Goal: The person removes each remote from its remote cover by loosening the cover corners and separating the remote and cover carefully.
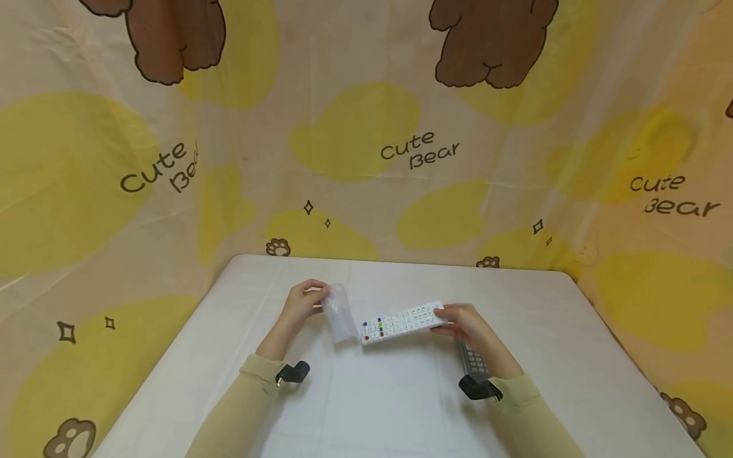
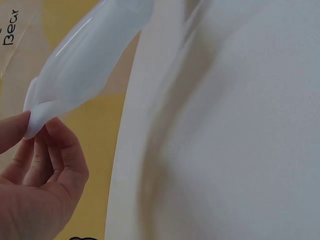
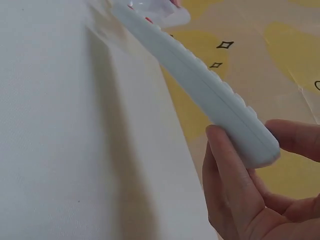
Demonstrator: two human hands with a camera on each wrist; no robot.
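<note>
My left hand (image 1: 303, 302) pinches one end of a translucent plastic sleeve (image 1: 340, 315) between thumb and fingers. In the left wrist view the sleeve (image 2: 90, 60) stretches away from the fingertips, smooth and slightly puffed. A white remote control (image 1: 397, 323) with colored buttons is gripped at its right end by my right hand (image 1: 466, 324). Its far end points left, right beside the sleeve's lower end. The right wrist view shows the remote's side (image 3: 200, 90) held above the table, thumb on one face and fingers on the other.
A dark grey remote control (image 1: 474, 361) lies on the white table (image 1: 372, 407), partly hidden under my right wrist. Behind the table hangs a patterned curtain (image 1: 355, 133) with bear prints. Each wrist wears a black camera mount (image 1: 294, 371).
</note>
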